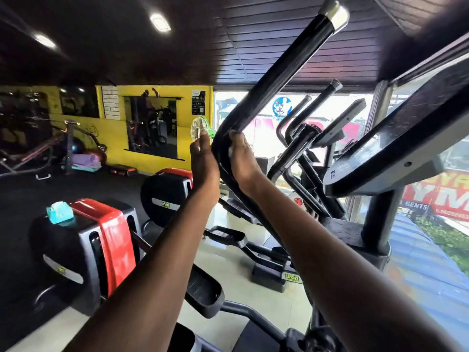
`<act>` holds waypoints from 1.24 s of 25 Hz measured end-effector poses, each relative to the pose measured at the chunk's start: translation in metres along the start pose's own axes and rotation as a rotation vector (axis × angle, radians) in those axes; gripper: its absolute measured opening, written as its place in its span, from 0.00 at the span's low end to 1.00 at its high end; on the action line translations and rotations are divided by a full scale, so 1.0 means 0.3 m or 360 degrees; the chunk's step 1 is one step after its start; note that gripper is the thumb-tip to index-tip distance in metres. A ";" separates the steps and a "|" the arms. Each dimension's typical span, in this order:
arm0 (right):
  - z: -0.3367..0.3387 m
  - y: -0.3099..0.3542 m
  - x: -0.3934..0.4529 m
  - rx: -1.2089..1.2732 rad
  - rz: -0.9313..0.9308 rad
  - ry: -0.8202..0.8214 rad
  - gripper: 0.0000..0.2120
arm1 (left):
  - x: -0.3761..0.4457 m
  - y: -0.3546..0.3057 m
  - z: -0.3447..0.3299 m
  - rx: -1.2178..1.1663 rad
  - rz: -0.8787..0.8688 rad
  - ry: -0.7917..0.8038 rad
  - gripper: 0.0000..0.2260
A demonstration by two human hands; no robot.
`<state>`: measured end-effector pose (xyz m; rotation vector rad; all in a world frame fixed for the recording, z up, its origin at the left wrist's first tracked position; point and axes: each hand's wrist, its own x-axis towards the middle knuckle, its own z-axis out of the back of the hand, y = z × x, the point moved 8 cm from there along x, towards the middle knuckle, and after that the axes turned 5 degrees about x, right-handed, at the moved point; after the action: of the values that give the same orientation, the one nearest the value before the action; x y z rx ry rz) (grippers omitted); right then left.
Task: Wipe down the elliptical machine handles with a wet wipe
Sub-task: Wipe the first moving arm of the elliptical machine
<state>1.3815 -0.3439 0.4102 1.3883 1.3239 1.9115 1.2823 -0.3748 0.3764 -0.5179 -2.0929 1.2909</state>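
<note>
- The right hand (242, 161) is curled against the bend of the black elliptical handle (274, 80), fingers wrapped over the bar and pressing a white wet wipe (231, 151) onto it; only a small patch of the wipe shows under the fingers.
- The left hand (203, 161) rests on the opposite side of the same bend, palm flat against the bar with its fingers fairly straight; whether the fingertips hook behind the bar cannot be told.
- Both forearms reach up from the bottom of the view, meeting at the handle's elbow.
- The handle rises diagonally from the bend toward the upper right, ending in a silver cap (333, 13) near the ceiling, and curves down from the bend toward the machine's base.
- The machine's console (396, 148) sits to the right of the handle, tilted, on a dark post.
- A teal pack of wipes (59, 212) lies on top of the red-and-black housing (101, 240) of a neighbouring machine, low on the left and well apart from the hands.
- A foot pedal (203, 288) sits between the forearms lower down.
- Behind, a yellow wall (152, 91) carries a mirror (151, 125), and a small fan (200, 129) stands just beside the left hand's fingertips in the view.
- Bright windows (264, 138) fill the background at right.
</note>
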 end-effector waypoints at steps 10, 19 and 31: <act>0.026 -0.053 -0.029 -0.0603 0.0168 0.0289 0.26 | -0.042 -0.028 -0.017 0.0198 -0.0411 -0.0325 0.25; 0.207 -0.290 -0.126 -0.0392 -0.0333 0.0371 0.22 | -0.065 0.061 -0.019 0.0368 -0.0159 -0.0347 0.13; 0.371 -0.360 -0.278 -0.1067 0.0030 -0.0036 0.26 | -0.235 0.305 -0.131 -0.0166 0.0157 -0.0254 0.10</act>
<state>1.4955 -0.3105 0.2802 1.0636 0.5578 2.0671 1.3614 -0.3516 0.2866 -0.5873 -2.3018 1.3214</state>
